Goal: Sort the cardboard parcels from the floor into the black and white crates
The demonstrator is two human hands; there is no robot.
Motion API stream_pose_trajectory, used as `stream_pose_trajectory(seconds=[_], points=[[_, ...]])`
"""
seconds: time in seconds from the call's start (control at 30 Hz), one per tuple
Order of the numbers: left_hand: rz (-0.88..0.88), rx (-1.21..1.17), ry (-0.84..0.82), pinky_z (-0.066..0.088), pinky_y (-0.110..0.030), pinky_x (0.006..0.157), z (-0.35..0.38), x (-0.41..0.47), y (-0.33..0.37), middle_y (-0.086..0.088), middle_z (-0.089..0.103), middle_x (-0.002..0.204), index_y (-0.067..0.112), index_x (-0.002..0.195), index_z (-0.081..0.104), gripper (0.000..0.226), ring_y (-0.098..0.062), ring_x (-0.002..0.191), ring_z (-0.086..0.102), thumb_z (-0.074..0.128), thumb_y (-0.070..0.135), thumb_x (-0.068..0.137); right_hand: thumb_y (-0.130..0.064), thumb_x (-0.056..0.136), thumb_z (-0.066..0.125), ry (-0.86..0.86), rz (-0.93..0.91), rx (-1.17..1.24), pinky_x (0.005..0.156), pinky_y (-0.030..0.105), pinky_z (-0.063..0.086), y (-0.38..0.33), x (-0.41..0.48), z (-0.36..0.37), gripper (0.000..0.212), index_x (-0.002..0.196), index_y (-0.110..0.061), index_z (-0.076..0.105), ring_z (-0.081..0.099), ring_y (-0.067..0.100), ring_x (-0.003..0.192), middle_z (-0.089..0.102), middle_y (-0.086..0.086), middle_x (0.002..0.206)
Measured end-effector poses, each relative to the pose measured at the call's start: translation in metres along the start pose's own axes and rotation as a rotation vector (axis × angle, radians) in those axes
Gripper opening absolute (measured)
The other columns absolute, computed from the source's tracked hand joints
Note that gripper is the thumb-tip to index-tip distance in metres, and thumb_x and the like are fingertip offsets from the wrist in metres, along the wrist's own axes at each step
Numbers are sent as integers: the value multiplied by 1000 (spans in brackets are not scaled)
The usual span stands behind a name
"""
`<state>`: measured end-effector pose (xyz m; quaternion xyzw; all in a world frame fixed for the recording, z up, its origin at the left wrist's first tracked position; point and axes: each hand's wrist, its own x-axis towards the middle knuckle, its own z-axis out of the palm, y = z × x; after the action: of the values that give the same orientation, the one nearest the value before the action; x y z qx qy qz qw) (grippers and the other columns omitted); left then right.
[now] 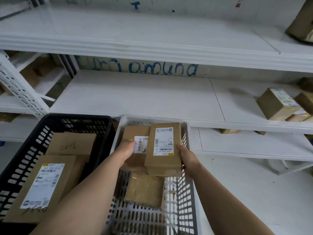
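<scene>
Right hand (188, 156) holding barcode-labelled parcel (163, 145), white crate (183, 200), wall scrawl (162, 68) "around"

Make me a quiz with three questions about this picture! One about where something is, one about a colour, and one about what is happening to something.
1. Where is the brown cardboard parcel with the long white label?
A. Inside a cupboard
B. Over the white plastic crate
C. On a chair

2. What colour is the scrawled writing on the wall behind the shelves?
A. Red
B. Blue
C. Green

3. What is the right grip doing to that parcel?
A. Holding its near right corner
B. Hovering well away from it
C. Tearing off its label

Answers: 1 B, the crate's white lattice walls show around and below the parcel. 2 B, the letters are plainly blue. 3 A, it curls round the parcel's corner.
</scene>
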<state>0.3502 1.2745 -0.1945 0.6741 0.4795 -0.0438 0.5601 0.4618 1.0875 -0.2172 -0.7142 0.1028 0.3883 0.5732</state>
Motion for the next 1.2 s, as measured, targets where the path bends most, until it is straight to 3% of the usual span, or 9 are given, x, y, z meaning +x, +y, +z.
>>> stream_pose_trajectory(seconds=[0.07,0.17,0.23,0.4,0.6,0.8,0.93,1.1,1.2], points=[[15,49,15,36,-31,95,-3,5,-7,-4,53,129,19,124,56,31,-21,111,48,32,27,105,-18,99,48,39,-15,-95,71,29,49,6,11,3,32,126,-2,58,61,28,101,64,15,119],[13,87,61,36,-41,110,-6,17,-18,-7,48,142,21,137,52,39,-27,126,48,37,29,102,-11,101,41,44,3,-144,80,38,51,9,19,8,32,129,-8,56,60,31,103,62,9,105],[19,97,59,36,-42,110,-7,16,-18,-6,48,142,20,138,51,39,-26,126,48,40,27,101,-10,99,41,41,2,-150,89,44,53,11,22,9,31,125,-9,59,62,31,102,65,6,102],[74,161,21,38,-32,99,-6,0,-11,-8,58,133,16,122,62,29,-24,116,53,44,25,101,-8,95,49,84,-56,-154,59,25,51,11,3,6,24,113,-9,65,68,24,82,71,7,100],[242,322,-39,35,-28,104,0,-34,-2,-5,49,146,12,139,51,41,-22,132,46,44,26,101,-8,91,55,199,-146,-174,79,29,53,10,-45,3,30,120,0,63,67,27,103,69,11,117],[452,293,-116,36,-23,72,0,-88,8,-3,60,130,13,126,61,34,-14,102,54,42,27,101,-9,90,57,377,-282,-88,90,36,52,25,-126,3,36,125,-2,62,65,21,101,68,4,110],[556,223,-190,35,-22,82,9,-126,11,-1,60,131,13,125,62,33,-13,101,52,43,25,101,-11,92,58,506,-343,-12,92,24,44,44,-184,-5,37,128,-5,62,59,16,107,64,7,127],[634,195,-335,44,-27,81,41,-184,2,-2,66,106,13,112,67,27,-19,98,59,45,22,100,-13,94,58,659,-356,89,57,10,42,86,-246,-34,29,122,-10,67,57,10,79,68,2,110],[635,201,-434,44,-27,67,74,-217,-9,-5,65,86,13,87,67,21,-19,81,58,49,19,96,-15,94,58,743,-323,171,63,14,42,120,-283,-57,28,119,-14,69,58,12,81,69,2,106]])
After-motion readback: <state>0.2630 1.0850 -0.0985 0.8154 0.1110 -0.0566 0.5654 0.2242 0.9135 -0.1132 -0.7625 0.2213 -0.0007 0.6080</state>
